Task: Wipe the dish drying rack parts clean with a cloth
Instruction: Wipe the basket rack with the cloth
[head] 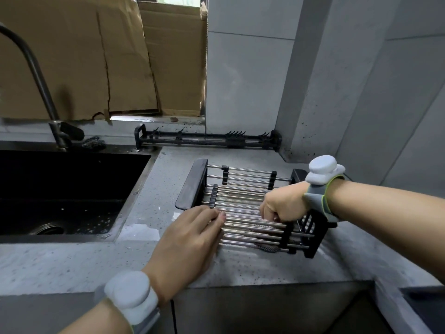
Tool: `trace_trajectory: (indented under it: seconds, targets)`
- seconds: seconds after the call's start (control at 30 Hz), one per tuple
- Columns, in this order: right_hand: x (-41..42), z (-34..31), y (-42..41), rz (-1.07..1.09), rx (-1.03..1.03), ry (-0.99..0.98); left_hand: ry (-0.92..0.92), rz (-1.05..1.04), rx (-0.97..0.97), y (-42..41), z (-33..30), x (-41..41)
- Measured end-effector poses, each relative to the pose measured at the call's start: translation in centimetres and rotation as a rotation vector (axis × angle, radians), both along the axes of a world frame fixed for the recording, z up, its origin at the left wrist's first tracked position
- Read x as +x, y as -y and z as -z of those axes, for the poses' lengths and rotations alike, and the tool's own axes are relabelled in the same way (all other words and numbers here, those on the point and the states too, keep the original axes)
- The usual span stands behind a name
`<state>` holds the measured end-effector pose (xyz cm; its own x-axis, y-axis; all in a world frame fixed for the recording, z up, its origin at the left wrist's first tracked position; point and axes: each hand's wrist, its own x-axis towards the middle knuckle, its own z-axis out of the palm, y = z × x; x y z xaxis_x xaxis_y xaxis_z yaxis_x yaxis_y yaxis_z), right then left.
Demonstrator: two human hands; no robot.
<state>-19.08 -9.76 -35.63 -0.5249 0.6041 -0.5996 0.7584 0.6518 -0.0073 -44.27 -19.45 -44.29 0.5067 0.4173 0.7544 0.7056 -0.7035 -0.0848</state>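
Lying on the grey speckled desk (72,266), right of the black sink (60,189), the dish rack (243,206) shows steel rods between black end pieces. The left hand (190,239) rests flat at the rack's near left edge, fingers straight, its grip apart and holding nothing. The right hand (284,204) is curled into a fist over the rods near the rack's right end; a scrap of pale cloth (266,218) seems pinched under it, though little shows. Farther back, a second black rack part (207,138) lies along the wall beside the faucet (45,97).
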Motion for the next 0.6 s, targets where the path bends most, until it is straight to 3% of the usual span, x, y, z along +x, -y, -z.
trace_trajectory:
  seconds: [0.13, 0.23, 0.43, 0.5, 0.6]
  targets:
    - [0.3, 0.3, 1.0, 0.134, 0.173, 0.233, -0.039, -0.013, -0.025, -0.2, 0.0, -0.5]
    - [0.0, -1.1, 2.5, 0.096, 0.276, 0.211, -0.058, -0.015, -0.035, 0.0, -0.1, -0.6]
    - [2.1, -7.7, 5.7, 0.191, 0.485, -0.391, -0.081, -0.029, -0.054, 0.5, -0.5, -0.4]
    - [1.6, -7.8, 7.6, 0.256, 0.454, -0.601, -0.098, -0.037, -0.08, 0.7, -0.8, -0.3]
    - [-1.0, -5.9, 9.6, 0.296, 0.333, -0.762, -0.124, -0.034, -0.137, 1.0, -1.5, -0.5]
